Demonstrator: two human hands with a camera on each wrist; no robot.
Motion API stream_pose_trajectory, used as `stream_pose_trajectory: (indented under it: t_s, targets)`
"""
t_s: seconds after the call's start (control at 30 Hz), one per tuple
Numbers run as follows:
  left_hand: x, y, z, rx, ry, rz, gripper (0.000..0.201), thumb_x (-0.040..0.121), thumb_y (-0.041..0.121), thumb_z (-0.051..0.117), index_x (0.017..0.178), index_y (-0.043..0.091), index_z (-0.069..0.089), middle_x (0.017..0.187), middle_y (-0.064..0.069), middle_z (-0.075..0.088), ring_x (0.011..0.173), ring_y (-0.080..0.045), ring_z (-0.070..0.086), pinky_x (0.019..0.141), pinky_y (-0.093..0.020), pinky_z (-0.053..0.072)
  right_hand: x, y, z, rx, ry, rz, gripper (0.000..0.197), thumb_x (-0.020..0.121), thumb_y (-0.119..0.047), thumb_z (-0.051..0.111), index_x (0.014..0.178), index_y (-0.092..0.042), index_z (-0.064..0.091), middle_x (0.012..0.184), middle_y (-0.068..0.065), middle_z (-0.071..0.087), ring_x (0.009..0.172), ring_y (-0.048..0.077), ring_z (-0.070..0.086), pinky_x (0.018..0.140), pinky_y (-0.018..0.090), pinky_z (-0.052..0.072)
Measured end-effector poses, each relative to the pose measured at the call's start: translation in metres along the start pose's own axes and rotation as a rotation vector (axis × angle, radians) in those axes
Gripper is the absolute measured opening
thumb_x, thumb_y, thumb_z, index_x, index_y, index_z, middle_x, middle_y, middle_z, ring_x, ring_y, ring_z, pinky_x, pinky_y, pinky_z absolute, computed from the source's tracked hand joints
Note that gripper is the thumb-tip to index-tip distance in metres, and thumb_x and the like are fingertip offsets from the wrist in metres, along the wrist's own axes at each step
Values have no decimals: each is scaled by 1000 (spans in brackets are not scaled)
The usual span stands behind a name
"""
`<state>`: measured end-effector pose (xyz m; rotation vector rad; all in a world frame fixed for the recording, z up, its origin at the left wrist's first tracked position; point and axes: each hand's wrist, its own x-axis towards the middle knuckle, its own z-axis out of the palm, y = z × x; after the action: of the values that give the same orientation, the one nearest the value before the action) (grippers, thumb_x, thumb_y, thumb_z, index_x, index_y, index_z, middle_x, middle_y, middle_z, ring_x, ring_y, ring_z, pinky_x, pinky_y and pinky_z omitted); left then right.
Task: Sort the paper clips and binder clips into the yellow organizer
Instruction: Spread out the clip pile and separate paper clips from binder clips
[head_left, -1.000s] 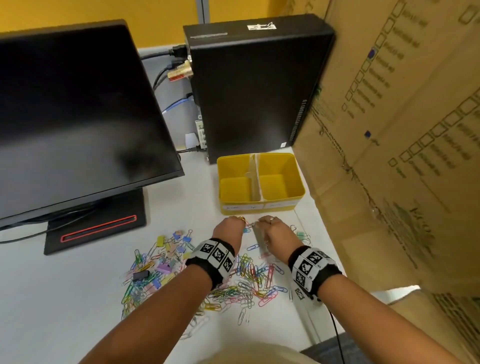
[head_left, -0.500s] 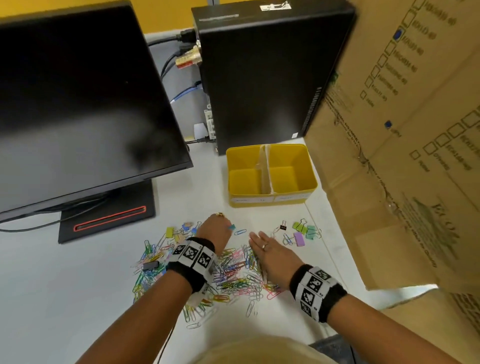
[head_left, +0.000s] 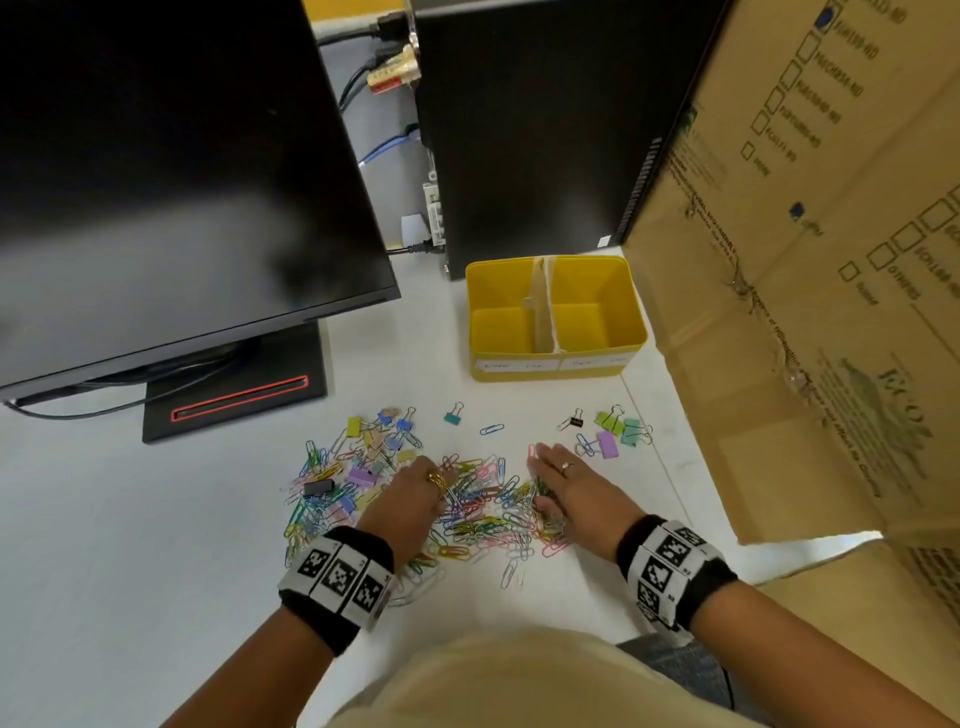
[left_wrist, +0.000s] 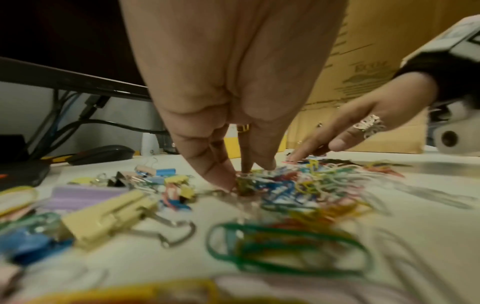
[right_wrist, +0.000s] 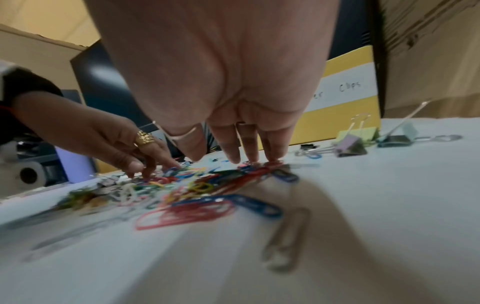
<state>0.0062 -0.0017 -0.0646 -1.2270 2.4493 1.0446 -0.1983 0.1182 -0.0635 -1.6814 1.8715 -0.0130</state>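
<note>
The yellow organizer (head_left: 636, 312) stands at the back of the desk, and its two compartments look bare. A heap of coloured paper clips (head_left: 483, 512) lies between my hands. Pastel binder clips lie in a left group (head_left: 363, 449) and a right group (head_left: 618, 428). My left hand (head_left: 441, 493) is arched over the heap's left side, its fingertips (left_wrist: 221, 179) touching a clump of paper clips (left_wrist: 285, 189). My right hand (head_left: 540, 467) lies with straight fingers (right_wrist: 231, 154) pressed on the heap's right side. It holds nothing.
A dark monitor (head_left: 171, 171) on its stand (head_left: 234, 389) fills the left. A black computer case (head_left: 535, 130) stands behind the organizer. A big cardboard box (head_left: 810, 291) walls off the right. Cables (head_left: 384, 145) run between the monitor and the case.
Both hands have drawn back from just in front of the organizer to the paper clip heap. The right hand has flattened onto the clips, and the view has tilted down.
</note>
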Motion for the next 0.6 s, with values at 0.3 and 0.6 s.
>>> stream_pose_trajectory:
  t_s: [0.3,0.6]
  targets:
    - [-21,16,15,-84,12,132,22,94,4,43,110,-5,56,135,-7,36,97,-15,50,82,-7,41,-15,3,2,122,129,79,48,97,-24,36,142,-12,25,154,15,19,142,26,19,115,32,21]
    - [-34,-5,-2,85,74,59,40,94,13,50,133,15,48,135,-6,42,128,-22,41,113,-30,33,-14,9,11,-111,317,50,37,84,-18,55,120,-9,53,120,17,60,119,36,50,103,46,39]
